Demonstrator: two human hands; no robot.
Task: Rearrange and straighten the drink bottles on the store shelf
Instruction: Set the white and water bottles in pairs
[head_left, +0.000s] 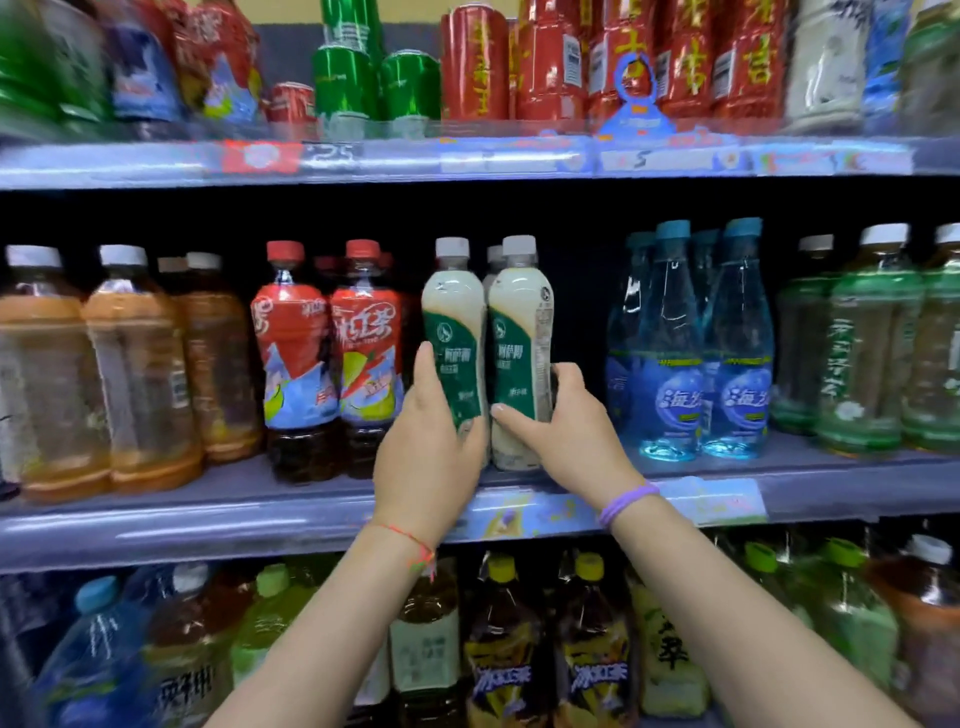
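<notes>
Two cream-coloured milk tea bottles with green labels and white caps stand side by side at the front of the middle shelf (156, 530). My left hand (423, 447) grips the lower part of the left bottle (451, 332). My right hand (563, 431) wraps round the lower part of the right bottle (519, 332), thumb across its front. Both bottles look upright and touch each other. More white caps show behind them.
Left of the pair stand red iced tea bottles (327, 353) and orange tea bottles (130, 374). To the right are blue water bottles (696, 353) after a gap, then green tea bottles (862, 353). Cans and red bottles fill the upper shelf (467, 161); large bottles stand below.
</notes>
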